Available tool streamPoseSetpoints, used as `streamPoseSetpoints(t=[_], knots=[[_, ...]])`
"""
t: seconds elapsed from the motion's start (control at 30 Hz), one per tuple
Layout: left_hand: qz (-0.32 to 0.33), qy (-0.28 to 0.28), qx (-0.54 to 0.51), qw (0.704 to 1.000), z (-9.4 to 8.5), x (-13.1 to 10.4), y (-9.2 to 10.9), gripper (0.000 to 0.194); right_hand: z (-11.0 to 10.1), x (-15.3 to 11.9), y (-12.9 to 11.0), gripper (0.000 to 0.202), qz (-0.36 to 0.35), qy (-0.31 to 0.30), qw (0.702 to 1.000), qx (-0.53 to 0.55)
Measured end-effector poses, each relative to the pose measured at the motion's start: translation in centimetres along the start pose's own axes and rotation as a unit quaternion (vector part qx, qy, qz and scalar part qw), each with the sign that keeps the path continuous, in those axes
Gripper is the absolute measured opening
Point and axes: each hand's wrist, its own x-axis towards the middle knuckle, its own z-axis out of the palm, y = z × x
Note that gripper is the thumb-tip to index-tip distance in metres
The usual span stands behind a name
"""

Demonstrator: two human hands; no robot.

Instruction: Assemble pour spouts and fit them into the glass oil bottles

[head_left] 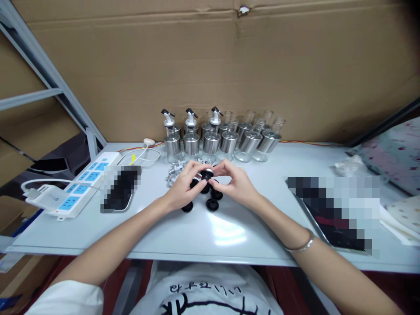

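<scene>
My left hand [184,186] and my right hand [233,181] meet over the middle of the table, their fingers closed from both sides on a black ribbed stopper [207,174] with a pale rim on top. Under and around my fingertips lie several more black stoppers [212,204] on the white tabletop. Just behind my left hand sits a pile of white and silver pourer spouts [175,168], partly hidden by my fingers. Beyond them stand several glass bottles with steel sleeves [212,142]. Three in front carry white pourers with black levers [191,114].
A white power strip [88,181] with a plugged-in charger [49,199] lies at the left, near a phone [120,190]. At the right are a blurred-out dark tablet-like device [328,214] and crumpled clear plastic [350,166]. A cardboard wall [210,65] closes the back.
</scene>
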Motion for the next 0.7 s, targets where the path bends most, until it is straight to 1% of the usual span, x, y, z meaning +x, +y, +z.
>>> streamPoseSetpoints(t=[0.2,0.3,0.4,0.5,0.57,0.6,0.63,0.7], knots=[[-0.007,0.004,0.006,1.000,-0.4,0.2,-0.2,0.034,-0.6,0.2,-0.4,0.010,-0.016,0.006,0.999,-0.038],[-0.030,-0.008,0.004,1.000,-0.4,0.3,-0.2,0.034,-0.9,0.2,-0.3,0.009,-0.021,0.003,0.998,-0.066],[-0.050,-0.002,0.011,0.999,-0.2,0.3,-0.1,0.033,-0.9,0.3,-0.3,0.021,-0.020,-0.009,0.996,-0.091],[-0.043,0.036,0.033,0.998,-0.1,0.3,0.0,0.029,-1.1,0.5,0.1,0.030,-0.003,0.010,0.992,-0.123],[-0.035,0.052,0.049,0.997,-0.1,0.3,0.1,0.028,-1.7,0.8,0.7,0.028,0.016,0.045,0.980,-0.192],[-0.032,0.056,0.055,0.996,-0.1,0.3,0.1,0.026,-2.0,0.9,1.1,0.025,0.034,0.058,0.969,-0.239],[-0.029,0.057,0.060,0.996,-0.1,0.3,0.2,0.025,-2.5,1.0,1.6,0.023,0.062,0.067,0.954,-0.287],[-0.015,0.054,0.068,0.996,-0.1,0.2,0.2,0.020,-3.4,1.2,2.5,0.023,0.134,0.061,0.921,-0.360]])
